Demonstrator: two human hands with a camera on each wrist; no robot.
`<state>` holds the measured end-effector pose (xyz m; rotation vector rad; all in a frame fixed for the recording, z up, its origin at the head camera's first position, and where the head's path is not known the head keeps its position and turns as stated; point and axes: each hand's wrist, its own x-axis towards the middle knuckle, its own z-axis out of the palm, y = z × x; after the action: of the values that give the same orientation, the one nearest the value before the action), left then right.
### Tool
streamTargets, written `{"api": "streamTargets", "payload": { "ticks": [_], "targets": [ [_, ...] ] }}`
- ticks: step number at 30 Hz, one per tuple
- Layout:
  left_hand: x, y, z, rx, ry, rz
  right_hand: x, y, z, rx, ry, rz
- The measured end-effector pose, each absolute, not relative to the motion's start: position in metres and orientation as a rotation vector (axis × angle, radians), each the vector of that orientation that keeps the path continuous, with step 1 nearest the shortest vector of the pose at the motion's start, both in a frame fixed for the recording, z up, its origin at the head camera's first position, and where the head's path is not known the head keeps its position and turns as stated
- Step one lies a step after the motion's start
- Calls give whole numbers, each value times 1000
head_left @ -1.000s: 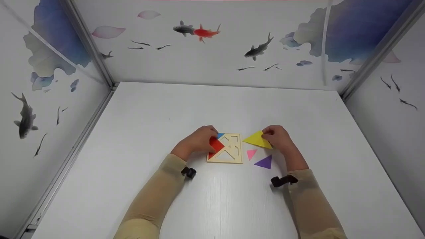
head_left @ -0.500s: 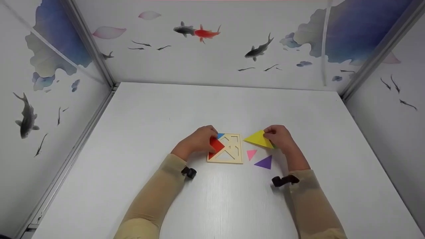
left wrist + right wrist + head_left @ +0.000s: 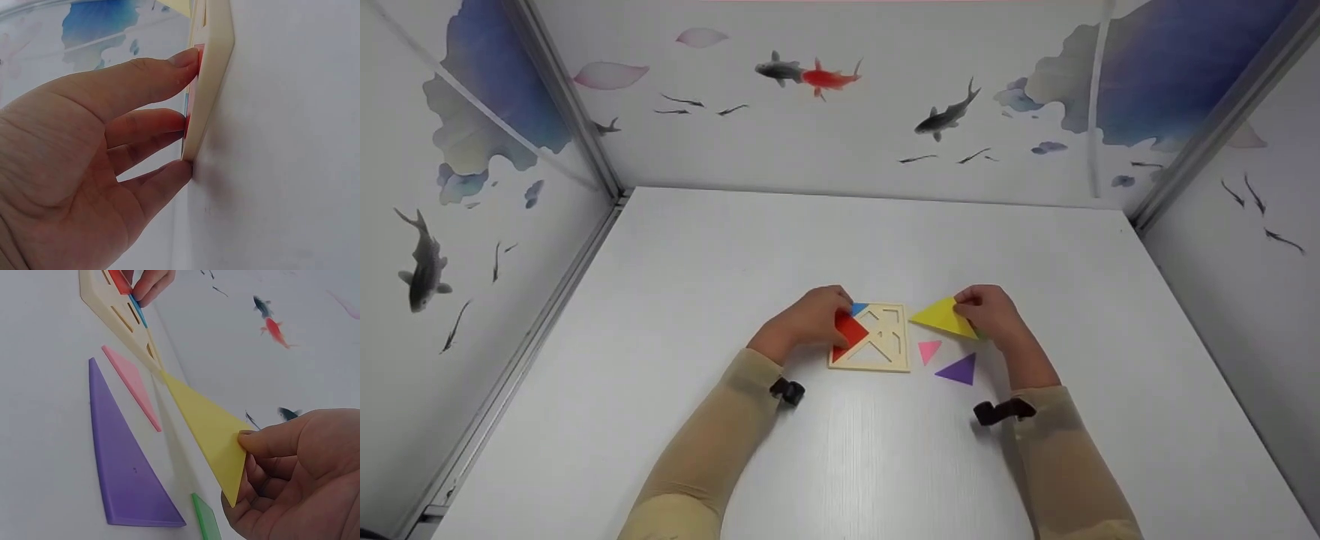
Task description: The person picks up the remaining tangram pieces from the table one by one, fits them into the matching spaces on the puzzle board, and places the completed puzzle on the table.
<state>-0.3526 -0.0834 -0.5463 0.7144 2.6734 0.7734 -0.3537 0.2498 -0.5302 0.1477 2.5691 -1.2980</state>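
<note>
A square wooden tangram board [image 3: 906, 352] lies flat on the table. A large red triangle [image 3: 852, 330] sits in its left side and a blue piece [image 3: 859, 308] in its far left part. My left hand [image 3: 810, 316] holds the board at its left side. Its thumb and fingers rest on the red triangle, and a lower finger touches the board's edge in the left wrist view. To the right of the board, my right hand [image 3: 988, 309] pinches a large yellow triangle [image 3: 208, 427] between thumb and fingers, tilted above the table with one corner near the board.
Between the board and right forearm lie a small pink triangle [image 3: 930, 351] and a purple triangle [image 3: 958, 369]. A green piece [image 3: 207, 517] lies below the yellow triangle. White printed walls [image 3: 840, 150] enclose the white table [image 3: 810, 240] on three sides.
The whole head view has shifted down slightly. My right hand moved very slightly right with the yellow triangle, exposing a bit of the green piece. My left hand stays on the board.
</note>
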Motion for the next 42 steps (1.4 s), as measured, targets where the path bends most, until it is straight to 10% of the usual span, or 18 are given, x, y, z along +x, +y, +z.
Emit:
{"api": "streamTargets", "payload": {
  "ticks": [42],
  "targets": [
    [-354, -82, -547, 701, 2663, 771, -353, 241, -533, 115, 2514, -1350]
  ]
}}
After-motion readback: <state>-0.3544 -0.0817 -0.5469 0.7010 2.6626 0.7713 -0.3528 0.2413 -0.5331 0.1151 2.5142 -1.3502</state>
